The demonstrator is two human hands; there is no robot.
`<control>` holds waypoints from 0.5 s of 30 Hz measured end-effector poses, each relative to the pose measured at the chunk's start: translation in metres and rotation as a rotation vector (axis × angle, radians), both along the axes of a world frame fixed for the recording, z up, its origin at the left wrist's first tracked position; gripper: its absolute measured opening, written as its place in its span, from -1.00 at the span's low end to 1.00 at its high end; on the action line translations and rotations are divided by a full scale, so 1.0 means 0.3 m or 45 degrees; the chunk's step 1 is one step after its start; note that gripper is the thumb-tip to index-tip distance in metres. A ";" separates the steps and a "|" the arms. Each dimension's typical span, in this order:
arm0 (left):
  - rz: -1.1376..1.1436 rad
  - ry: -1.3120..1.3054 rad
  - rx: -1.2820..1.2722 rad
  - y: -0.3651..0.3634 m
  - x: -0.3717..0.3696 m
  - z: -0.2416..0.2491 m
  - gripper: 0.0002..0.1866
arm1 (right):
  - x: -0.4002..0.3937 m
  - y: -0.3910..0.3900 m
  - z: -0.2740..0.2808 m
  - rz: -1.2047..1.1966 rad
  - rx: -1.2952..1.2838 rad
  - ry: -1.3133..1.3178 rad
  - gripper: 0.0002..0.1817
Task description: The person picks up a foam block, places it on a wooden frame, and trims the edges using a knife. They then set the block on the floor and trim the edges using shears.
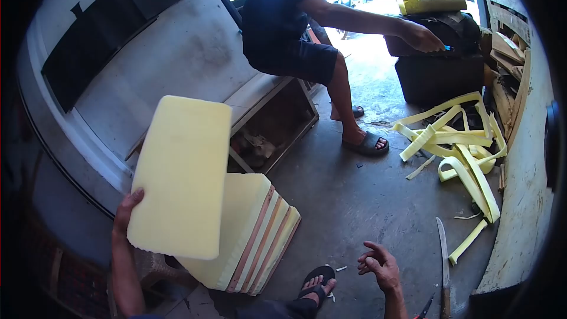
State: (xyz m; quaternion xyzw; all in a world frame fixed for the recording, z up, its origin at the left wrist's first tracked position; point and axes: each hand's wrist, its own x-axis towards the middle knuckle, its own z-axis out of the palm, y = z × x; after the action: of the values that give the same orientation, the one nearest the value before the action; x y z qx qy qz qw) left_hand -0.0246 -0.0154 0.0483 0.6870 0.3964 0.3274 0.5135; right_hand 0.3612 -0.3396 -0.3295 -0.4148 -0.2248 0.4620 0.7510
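Note:
My left hand [126, 208] grips a pale yellow foam sheet [180, 171] by its lower left edge, thumb on the near face and the other fingers hidden behind. The sheet is held up, tilted slightly. Below and behind it sits a stack of foam pieces [248, 236] with pinkish layers between the yellow ones, partly covered by the sheet. My right hand [381, 266] hovers above the floor, holding nothing, its fingers loosely bent and apart. To its right lies a long knife [443, 254] with a wooden handle, beside a dark tool [425, 307] cut off by the frame edge.
A co-worker [283, 29] sits on a low cabinet [266, 112], reaching toward a dark block [440, 71] with a small blue object in the hand. Foam offcuts [466, 142] lie heaped at right. A foam roll [431, 1] tops the block. Wooden boards [514, 82] lean at right.

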 end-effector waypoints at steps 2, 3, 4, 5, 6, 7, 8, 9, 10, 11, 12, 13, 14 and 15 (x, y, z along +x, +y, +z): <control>-0.010 -0.343 -0.168 0.040 -0.052 -0.057 -0.38 | -0.013 -0.033 -0.015 -0.067 -0.142 0.041 -0.50; 0.006 -0.488 -0.199 0.021 -0.035 -0.098 -0.36 | -0.016 -0.043 -0.020 -0.067 -0.142 0.039 -0.50; 0.030 -0.585 -0.227 0.010 -0.016 -0.157 -0.35 | -0.012 -0.059 -0.026 -0.090 -0.164 0.051 -0.50; 0.051 -0.678 -0.257 0.012 0.006 -0.228 -0.34 | -0.011 -0.071 -0.028 -0.118 -0.187 0.066 -0.51; 0.061 -0.772 -0.322 0.042 0.020 -0.325 -0.31 | -0.012 -0.080 -0.025 -0.123 -0.191 0.063 -0.51; 0.071 -0.683 -0.352 0.038 0.057 -0.398 -0.27 | -0.010 -0.089 -0.021 -0.153 -0.203 0.052 -0.52; 0.116 -0.638 -0.553 0.089 0.044 -0.499 -0.21 | -0.008 -0.099 -0.017 -0.183 -0.216 0.039 -0.54; 0.280 -0.789 -0.797 0.122 0.067 -0.599 -0.18 | -0.006 -0.112 -0.017 -0.187 -0.224 0.030 -0.54; 0.385 -0.675 -0.888 0.228 0.021 -0.751 -0.19 | -0.011 -0.126 -0.022 -0.212 -0.257 -0.002 -0.55; 0.486 -0.552 -0.981 0.299 -0.018 -0.866 -0.20 | -0.017 -0.149 -0.028 -0.241 -0.294 -0.031 -0.57; 0.469 -0.538 -1.003 0.264 -0.011 -0.871 -0.20 | -0.027 -0.183 -0.036 -0.264 -0.313 -0.029 -0.57; 0.573 -0.508 -0.881 0.213 0.014 -0.844 -0.23 | -0.037 -0.222 -0.042 -0.286 -0.375 -0.049 -0.58; 0.651 -0.472 -0.758 0.188 0.066 -0.818 -0.24 | -0.044 -0.256 -0.043 -0.328 -0.435 -0.064 -0.60; 0.578 -0.422 -0.670 0.187 0.056 -0.841 -0.27 | -0.054 -0.293 -0.047 -0.398 -0.471 -0.041 -0.60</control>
State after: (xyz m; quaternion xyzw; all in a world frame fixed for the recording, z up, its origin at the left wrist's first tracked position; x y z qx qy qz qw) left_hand -0.0077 0.0405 -0.2040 0.3642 0.5204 0.4264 0.6440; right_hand 0.3450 -0.4275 -0.3437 -0.5824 -0.0814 0.3666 0.7210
